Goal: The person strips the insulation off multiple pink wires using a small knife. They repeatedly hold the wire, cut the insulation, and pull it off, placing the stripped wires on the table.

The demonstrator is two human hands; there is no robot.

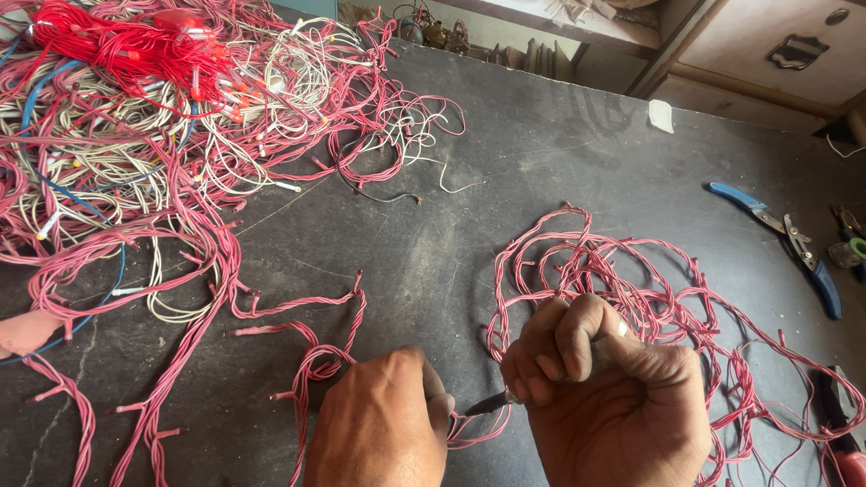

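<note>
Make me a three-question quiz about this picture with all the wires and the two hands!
1. Where do the blue-handled pliers lie?
A. on the big wire pile
B. on the dark table, right of the hands
C. in the left hand

2. What colour is the bright bundle atop the big pile?
A. red
B. green
C. yellow

3. How is the right hand?
A. flat open
B. closed in a fist
C. out of view

Answers: 1 B, they rest on bare tabletop at the right; 2 A, vivid red; 3 B, the fingers curl around a thin tool.

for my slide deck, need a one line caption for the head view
Two hands, left and right, work a twisted pink wire on a dark table beside a wire heap.
</note>
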